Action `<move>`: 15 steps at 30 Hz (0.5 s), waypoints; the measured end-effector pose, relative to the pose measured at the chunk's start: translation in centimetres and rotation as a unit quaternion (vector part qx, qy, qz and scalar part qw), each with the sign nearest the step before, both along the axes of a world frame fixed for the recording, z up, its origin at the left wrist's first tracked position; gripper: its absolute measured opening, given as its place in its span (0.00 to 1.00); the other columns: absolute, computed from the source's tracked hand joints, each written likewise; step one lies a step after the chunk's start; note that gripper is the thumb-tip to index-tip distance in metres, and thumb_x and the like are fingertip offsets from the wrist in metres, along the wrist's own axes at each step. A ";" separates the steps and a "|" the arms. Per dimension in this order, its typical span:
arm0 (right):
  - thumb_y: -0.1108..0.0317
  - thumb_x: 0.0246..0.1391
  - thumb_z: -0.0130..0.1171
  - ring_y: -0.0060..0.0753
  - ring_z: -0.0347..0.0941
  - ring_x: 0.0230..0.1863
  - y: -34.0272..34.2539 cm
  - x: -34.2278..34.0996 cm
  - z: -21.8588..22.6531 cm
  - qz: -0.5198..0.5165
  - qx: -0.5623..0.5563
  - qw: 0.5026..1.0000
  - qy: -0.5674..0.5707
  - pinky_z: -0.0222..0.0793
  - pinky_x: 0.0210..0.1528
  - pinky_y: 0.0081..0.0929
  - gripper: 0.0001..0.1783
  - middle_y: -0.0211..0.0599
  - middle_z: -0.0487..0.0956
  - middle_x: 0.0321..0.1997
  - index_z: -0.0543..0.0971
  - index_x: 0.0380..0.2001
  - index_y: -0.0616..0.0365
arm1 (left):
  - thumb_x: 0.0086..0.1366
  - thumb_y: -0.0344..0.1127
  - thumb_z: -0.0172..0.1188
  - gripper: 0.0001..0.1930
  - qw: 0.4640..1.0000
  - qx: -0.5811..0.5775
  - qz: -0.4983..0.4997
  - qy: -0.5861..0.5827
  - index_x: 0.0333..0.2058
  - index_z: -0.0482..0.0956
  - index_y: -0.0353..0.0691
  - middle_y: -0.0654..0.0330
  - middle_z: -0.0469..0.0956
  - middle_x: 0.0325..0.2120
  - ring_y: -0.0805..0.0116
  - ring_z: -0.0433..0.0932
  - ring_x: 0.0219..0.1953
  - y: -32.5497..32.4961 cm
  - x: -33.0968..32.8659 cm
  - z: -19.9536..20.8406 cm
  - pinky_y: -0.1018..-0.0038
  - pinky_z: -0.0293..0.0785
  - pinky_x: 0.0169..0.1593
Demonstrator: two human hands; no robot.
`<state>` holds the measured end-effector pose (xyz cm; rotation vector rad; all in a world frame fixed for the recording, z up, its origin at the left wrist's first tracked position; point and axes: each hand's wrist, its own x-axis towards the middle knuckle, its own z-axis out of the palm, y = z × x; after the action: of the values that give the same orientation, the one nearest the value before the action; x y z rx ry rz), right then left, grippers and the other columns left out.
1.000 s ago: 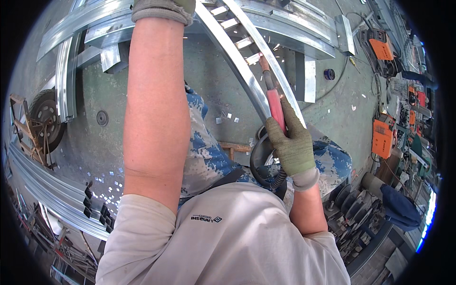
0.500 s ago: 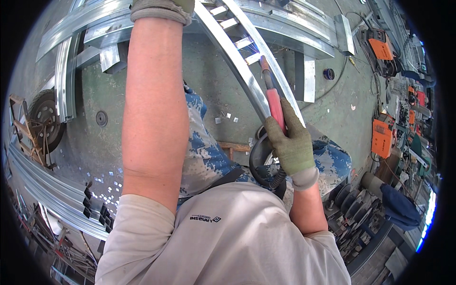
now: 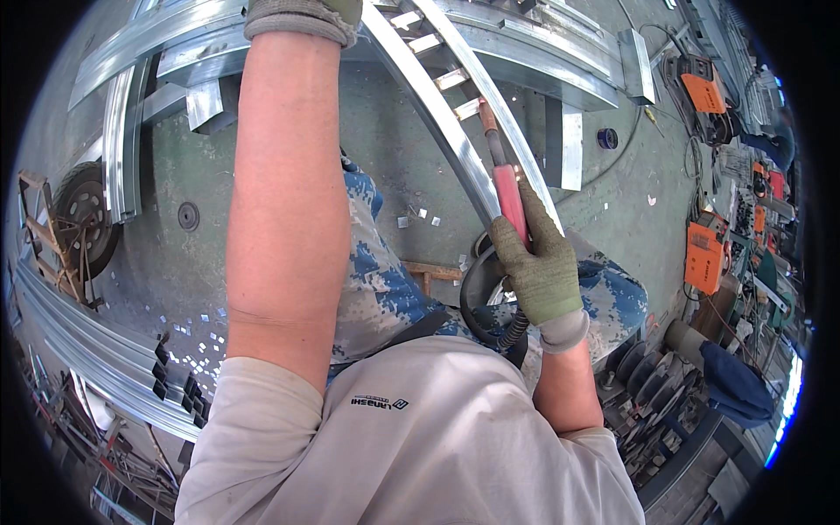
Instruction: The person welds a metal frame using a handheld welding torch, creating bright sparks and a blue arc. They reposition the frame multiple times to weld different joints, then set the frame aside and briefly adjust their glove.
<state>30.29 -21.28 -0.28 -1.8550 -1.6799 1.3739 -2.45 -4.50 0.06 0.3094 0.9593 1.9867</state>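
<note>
The right hand (image 3: 538, 273), right of centre, wraps its fingers around a red-handled welding torch (image 3: 505, 179). The torch slants up and slightly left from them, its tip beside the lowest visible rung (image 3: 467, 109) of a metal ladder (image 3: 448, 140), whose long axis runs from upper centre down rightward. The left hand (image 3: 306, 12), cropped at the top edge, lies farther from that tip; its fingers' state cannot be told.

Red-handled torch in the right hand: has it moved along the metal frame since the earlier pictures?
No, not visibly: the red-handled torch in the right hand has its tip beside the same rung of the metal frame as before.
</note>
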 end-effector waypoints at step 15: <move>0.59 0.64 0.66 0.43 0.81 0.55 0.8 -0.2 -0.7 0.015 0.024 0.999 -0.028 0.74 0.59 0.35 0.34 0.57 0.82 0.57 0.72 0.68 0.64 | 0.79 0.38 0.48 0.17 1.000 0.007 0.000 -0.002 0.59 0.74 0.38 0.51 0.84 0.44 0.60 0.84 0.38 0.1 -0.2 -0.2 0.65 0.84 0.41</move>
<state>30.11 -20.49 -1.02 -1.8671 -1.7580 1.2928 -2.61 -4.42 -0.10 0.3132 0.9429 1.9936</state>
